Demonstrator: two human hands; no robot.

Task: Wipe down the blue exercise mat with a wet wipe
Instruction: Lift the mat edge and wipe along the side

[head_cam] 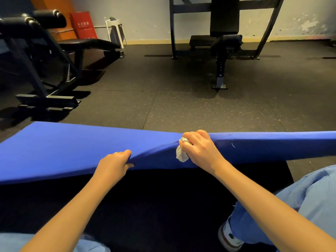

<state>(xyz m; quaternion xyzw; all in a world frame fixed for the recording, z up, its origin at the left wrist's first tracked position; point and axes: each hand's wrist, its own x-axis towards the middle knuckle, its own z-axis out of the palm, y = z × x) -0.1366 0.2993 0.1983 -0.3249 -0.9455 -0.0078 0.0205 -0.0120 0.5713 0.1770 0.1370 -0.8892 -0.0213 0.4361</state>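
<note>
Left hand is gripping the near edge of the blue mat, digits curling round that edge; pos. approx. 7 o'clock from frame ctr. Right hand is sitting at approx. 4 o'clock from ctr, close to the mat's far edge, fingers curling round a crumpled white wet wipe and pressing it onto the mat's top face. A loose tail of the wipe is hanging out at the hand's 8 o'clock.

Mat is running L-to-R across the lower half of the view, w/ its near edge raised off the floor. A crease is running through the mat between the two hands. The space under the raised edge is lying in shadow; detail there cannot be told.

Surroundings:
- Sit-up bench is standing at 10 o'clock.
- Adjustable bench is standing at 1 o'clock, inside a dark frame.
- Red box and white stand are standing by the wall at 11 o'clock.
- Light-blue trouser leg and shoe are showing at 5 o'clock.
</note>
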